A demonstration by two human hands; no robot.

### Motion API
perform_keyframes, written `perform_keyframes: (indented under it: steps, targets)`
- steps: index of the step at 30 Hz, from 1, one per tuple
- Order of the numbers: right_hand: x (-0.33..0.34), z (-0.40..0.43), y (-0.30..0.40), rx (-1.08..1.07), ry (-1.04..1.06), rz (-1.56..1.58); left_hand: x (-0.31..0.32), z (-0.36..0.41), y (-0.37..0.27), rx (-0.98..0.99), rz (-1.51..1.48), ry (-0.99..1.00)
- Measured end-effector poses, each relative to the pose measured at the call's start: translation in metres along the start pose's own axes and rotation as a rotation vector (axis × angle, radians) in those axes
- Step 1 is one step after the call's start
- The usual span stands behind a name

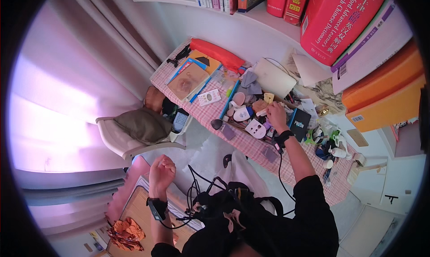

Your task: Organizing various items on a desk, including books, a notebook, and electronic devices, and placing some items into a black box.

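My right hand (277,117) reaches into an open box crowded with small items on the desk, its fingers by a pale object (261,112). Whether the fingers grip it cannot be made out. Close by lie a white and blue oval case (243,114), a white card with a face design (256,128), a brown fluffy item (259,105) and a yellow item (268,97). A black box lid (299,124) stands just right of the hand. My left hand (162,172) hangs away from the desk, fingers curled, with nothing visible in it.
A checked cloth (285,168) covers the desk. Books (188,80) and a red pouch (216,54) lie at its far left; bottles (337,152) stand at the right. A shelf of books (342,25) overhangs. Left is a chair (111,136) with a cushion; cables (195,186) hang before me.
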State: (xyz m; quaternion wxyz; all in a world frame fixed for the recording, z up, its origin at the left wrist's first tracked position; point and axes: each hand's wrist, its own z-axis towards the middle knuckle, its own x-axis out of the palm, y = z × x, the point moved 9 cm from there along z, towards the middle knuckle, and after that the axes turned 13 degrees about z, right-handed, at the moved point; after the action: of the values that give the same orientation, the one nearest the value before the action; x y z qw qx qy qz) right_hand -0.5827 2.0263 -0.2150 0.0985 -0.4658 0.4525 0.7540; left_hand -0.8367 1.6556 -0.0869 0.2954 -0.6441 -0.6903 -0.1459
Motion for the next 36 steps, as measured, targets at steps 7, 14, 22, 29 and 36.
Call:
perform_keyframes:
  steps: [7, 14, 22, 29, 36]
  targets:
    - [-0.009, 0.002, 0.008, -0.167, 0.103, -0.063, 0.060, 0.048, -0.008, -0.035, 0.162, 0.014]
    - [-0.079, 0.004, 0.018, 0.137, -0.055, 0.713, 0.122, 0.079, 0.014, -0.163, 0.243, 0.137]
    - [-0.160, -0.004, 0.093, 0.052, -0.063, 1.155, 0.178, 0.126, 0.039, -0.362, 0.372, 0.209]
    - [-0.181, -0.027, 0.108, 0.056, -0.184, 1.076, 0.218, 0.143, 0.046, -0.470, 0.545, 0.272]
    - [-0.173, -0.122, 0.018, 0.619, -0.618, 1.191, 0.212, 0.175, 0.044, -0.538, 0.650, 0.274]
